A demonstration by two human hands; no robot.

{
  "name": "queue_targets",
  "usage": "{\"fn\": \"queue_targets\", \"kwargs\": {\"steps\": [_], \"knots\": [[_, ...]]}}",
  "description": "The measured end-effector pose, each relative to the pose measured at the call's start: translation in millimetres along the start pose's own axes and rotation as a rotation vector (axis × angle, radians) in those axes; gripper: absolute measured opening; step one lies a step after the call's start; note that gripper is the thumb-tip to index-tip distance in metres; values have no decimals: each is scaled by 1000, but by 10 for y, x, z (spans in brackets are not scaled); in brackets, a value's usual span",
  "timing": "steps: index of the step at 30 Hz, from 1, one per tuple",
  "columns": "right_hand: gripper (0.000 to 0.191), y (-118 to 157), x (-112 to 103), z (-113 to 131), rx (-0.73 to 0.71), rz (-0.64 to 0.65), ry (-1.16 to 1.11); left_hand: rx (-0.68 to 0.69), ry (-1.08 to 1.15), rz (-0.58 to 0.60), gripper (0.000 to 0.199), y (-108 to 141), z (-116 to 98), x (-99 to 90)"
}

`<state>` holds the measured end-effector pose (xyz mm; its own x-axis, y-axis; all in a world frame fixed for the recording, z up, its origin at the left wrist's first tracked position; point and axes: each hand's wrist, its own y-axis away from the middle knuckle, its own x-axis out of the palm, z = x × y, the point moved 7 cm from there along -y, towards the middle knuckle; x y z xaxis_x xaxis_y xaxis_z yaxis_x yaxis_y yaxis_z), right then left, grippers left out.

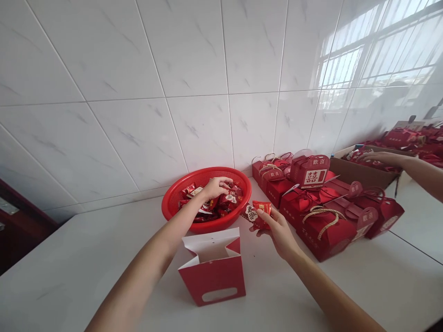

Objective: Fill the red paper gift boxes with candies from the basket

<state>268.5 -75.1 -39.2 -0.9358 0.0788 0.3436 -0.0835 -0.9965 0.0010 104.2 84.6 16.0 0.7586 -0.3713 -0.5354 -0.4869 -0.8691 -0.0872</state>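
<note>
My left hand [217,188] is over the red plastic basket [169,208], its fingers apart and slightly bent above the wrapped candies [231,198]. Whether its fingertips touch a candy I cannot tell. Just right of the basket, my right hand [277,227] grips several wrapped candies [258,216] in red and dark red wrappers with pale labels. In front of the basket stands a red paper gift box [214,279], upright with its top open, white inside, and with an oval window low on its front.
Several closed red gift boxes [325,230] with rope handles and ribbons crowd the right side. Behind them is a cardboard box [363,171] of red items, with another person's hand [382,159] over it. A white tiled wall [197,129] borders the white counter [114,240].
</note>
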Motion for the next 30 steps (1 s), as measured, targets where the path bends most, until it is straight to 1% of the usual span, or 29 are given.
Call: {"fn": "queue_targets", "kwargs": {"steps": [3, 6, 10, 14, 18, 20, 26, 30], "knots": [[52, 3, 0, -2, 0, -2, 0, 34, 38, -75, 44, 22, -56, -68], [53, 4, -4, -6, -2, -5, 1, 40, 50, -130, 34, 33, -55, -108], [52, 0, -7, -7, -3, -2, 8, 37, 43, -179, 32, 55, -34, -153], [51, -4, -13, -8, 0, -5, 11, 31, 27, -204, 33, 80, -43, -183], [53, -8, -14, -19, 5, -6, 10, 12, 5, -180, 43, 66, -33, -156], [53, -11, -12, -23, 3, -6, 7, -3, -15, -158, 45, 53, -8, -137], [51, -22, -22, -21, -10, -4, 8, -27, -109, -118, 30, 53, 58, -134], [49, -26, -31, -16, -20, 4, 6, -16, -175, -57, 28, 57, 34, -99]]}}
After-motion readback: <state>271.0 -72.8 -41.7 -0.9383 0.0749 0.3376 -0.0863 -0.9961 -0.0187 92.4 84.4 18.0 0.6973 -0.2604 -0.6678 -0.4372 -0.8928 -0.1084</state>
